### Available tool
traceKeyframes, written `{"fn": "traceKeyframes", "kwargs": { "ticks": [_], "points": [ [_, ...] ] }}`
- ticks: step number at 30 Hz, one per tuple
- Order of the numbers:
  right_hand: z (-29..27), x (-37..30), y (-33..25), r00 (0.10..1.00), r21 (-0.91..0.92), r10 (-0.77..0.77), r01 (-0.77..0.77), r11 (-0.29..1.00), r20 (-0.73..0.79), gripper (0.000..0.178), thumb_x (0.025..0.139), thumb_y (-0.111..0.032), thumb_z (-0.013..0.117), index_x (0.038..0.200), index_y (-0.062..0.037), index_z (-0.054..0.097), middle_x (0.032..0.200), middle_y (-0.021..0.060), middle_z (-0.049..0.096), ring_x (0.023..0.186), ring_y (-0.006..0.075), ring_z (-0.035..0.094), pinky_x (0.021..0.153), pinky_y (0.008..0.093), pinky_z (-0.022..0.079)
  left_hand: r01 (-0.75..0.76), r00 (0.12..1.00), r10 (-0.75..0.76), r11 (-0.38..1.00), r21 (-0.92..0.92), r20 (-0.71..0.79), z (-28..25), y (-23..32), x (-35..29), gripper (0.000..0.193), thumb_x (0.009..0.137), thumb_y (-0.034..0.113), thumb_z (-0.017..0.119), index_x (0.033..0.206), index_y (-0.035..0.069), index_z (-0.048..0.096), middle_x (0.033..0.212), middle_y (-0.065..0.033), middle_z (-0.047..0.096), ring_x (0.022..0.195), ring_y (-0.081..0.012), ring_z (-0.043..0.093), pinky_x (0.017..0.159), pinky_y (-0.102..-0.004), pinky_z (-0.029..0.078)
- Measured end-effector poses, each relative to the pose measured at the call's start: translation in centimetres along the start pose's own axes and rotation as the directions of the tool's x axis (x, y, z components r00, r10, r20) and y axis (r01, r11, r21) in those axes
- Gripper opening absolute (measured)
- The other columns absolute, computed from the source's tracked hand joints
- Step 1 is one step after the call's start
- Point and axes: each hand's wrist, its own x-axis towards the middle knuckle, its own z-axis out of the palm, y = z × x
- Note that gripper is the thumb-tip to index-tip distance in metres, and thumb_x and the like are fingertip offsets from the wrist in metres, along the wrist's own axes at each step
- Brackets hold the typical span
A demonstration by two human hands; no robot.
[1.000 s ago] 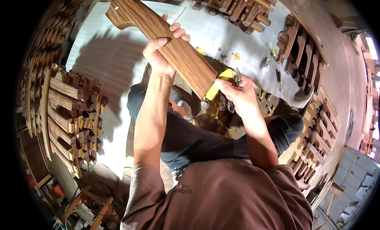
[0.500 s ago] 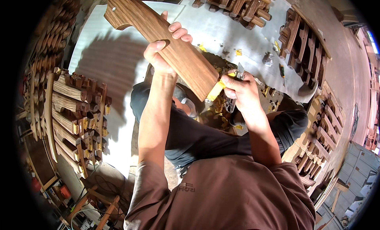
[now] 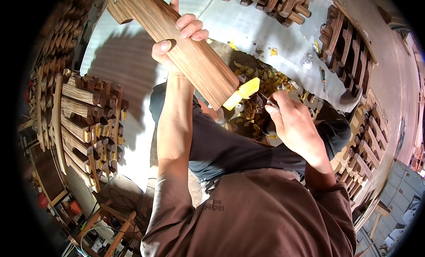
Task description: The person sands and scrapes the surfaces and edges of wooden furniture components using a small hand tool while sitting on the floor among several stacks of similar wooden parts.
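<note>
My left hand [image 3: 179, 42] grips a long brown wooden board [image 3: 192, 55], thumb across its face and fingers round the far edge. The board slants from the upper left down to the middle, with a small hole near its notched upper end. From its lower end a bright yellow strip [image 3: 242, 92] sticks out, partly peeled and folded. To the right of that strip, apart from it, my right hand [image 3: 292, 119] is closed round a utility knife. Only the thin blade tip [image 3: 265, 98] shows clearly; the handle is hidden in my fingers.
Yellow and brown scraps [image 3: 261, 82] lie heaped beyond my legs. Stacked wooden pieces [image 3: 82, 128] stand at left, with more stacks [image 3: 345, 49] at the far right. A screwdriver [image 3: 323, 77] lies on the pale sheet [image 3: 248, 33].
My right hand has drawn back right and down from the board's end, turning the knife mostly out of sight. The yellow strip now juts out freely. The board has shifted slightly left.
</note>
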Motion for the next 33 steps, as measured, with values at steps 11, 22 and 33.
{"fn": "traceKeyframes", "kwargs": {
  "ticks": [11,22,33],
  "points": [
    [2.0,1.4,-1.6,0.998,-0.162,-0.03,0.038,0.986,0.051,0.016,0.095,-0.016,0.06,0.095,-0.001,0.054,0.054,0.0167,0.055,0.053,0.0388,0.059,0.05,0.0487,0.045,0.026,0.997,-0.021,0.998,0.062,-0.076,0.5,-0.2,-0.9,0.09,0.064,0.011,0.066,0.15,0.016,0.038,0.091,0.0037,0.042,0.08,-0.0101,0.046,0.077,-0.0286,0.04],
    [1.7,2.4,-1.5,0.965,-0.27,0.071,-0.001,0.963,0.253,0.02,0.094,-0.017,0.059,0.099,0.0024,0.057,0.057,0.0191,0.059,0.058,0.0386,0.064,0.054,0.0475,0.051,0.004,0.995,0.016,0.981,0.194,-0.099,0.9,-0.8,-0.3,0.085,0.063,0.016,0.065,0.144,0.016,0.038,0.091,-0.0023,0.049,0.079,-0.0141,0.051,0.078,-0.0322,0.046],
    [0.8,2.7,3.0,0.972,0.689,0.235,-0.178,0.703,0.012,0.03,0.082,-0.019,0.08,0.105,-0.0041,0.068,0.08,-0.0002,0.068,0.062,0.0054,0.06,0.055,0.0231,0.048,-0.072,0.997,0.071,0.995,-0.063,-0.019,0.9,0.5,0.3,0.08,0.067,0.009,0.066,0.145,0.007,0.044,0.095,0.002,0.047,0.085,-0.0089,0.05,0.084,-0.0243,0.044]
  ]
}}
